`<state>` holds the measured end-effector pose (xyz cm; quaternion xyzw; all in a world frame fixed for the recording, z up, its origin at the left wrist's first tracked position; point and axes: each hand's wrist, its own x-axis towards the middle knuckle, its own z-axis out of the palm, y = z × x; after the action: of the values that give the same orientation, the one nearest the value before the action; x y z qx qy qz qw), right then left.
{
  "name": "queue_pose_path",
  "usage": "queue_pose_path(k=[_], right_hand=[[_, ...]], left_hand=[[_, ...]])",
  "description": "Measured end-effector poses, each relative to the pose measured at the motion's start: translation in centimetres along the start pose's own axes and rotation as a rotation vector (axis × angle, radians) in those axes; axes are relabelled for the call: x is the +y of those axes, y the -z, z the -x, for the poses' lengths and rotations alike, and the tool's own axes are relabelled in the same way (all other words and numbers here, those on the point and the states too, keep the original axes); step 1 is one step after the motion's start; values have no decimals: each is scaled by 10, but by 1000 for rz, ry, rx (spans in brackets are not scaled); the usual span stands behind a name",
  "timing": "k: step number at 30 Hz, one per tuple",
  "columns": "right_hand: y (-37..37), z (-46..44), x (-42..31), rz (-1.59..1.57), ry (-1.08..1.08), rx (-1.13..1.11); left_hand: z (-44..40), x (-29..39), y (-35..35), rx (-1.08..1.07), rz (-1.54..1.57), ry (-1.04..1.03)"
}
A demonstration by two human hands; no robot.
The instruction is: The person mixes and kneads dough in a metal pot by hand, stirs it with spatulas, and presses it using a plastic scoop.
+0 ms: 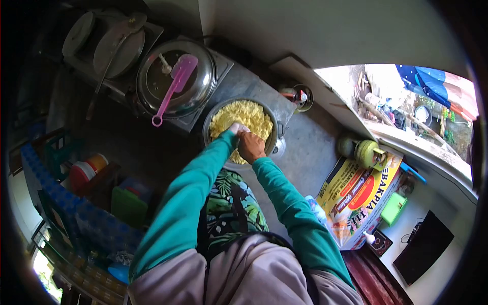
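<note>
Two hands, left hand and right hand, meet over yellow food filling a round pot, viewed from my remote post. I cannot tell whether either grip is clenched or grasping anything. Nearby, a pink spatula lies across a lid.

Pot partly hidden, grey garment cropped

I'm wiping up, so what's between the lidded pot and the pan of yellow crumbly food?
The head view shows the stove edge, then a narrow strip of bare grey counter.
</note>
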<state>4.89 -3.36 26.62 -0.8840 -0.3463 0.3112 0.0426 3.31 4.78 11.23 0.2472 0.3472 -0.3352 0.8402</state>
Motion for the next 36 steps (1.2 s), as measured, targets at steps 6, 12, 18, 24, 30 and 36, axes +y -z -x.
queue_pose_path(k=[6, 12, 18, 24, 30, 36], right_hand=[[-83, 51, -17, -568, -418, 146], [40, 41, 9, 40, 101, -5], [7, 5, -24, 209, 166, -127], [-45, 40, 2, -280, -229, 59], [27, 76, 12, -20, -20, -89], [-23, 64, 20, 119, 71, 27]], left_hand=[[-13, -44, 8, 185, -161, 73], [9, -42, -30, 42, 499, -190], [49, -35, -16, -62, 542, -275], [-16, -44, 13, 94, -135, 75], [44, -62, -57, 125, 474, -132], [30, -90, -48, -62, 471, -165]])
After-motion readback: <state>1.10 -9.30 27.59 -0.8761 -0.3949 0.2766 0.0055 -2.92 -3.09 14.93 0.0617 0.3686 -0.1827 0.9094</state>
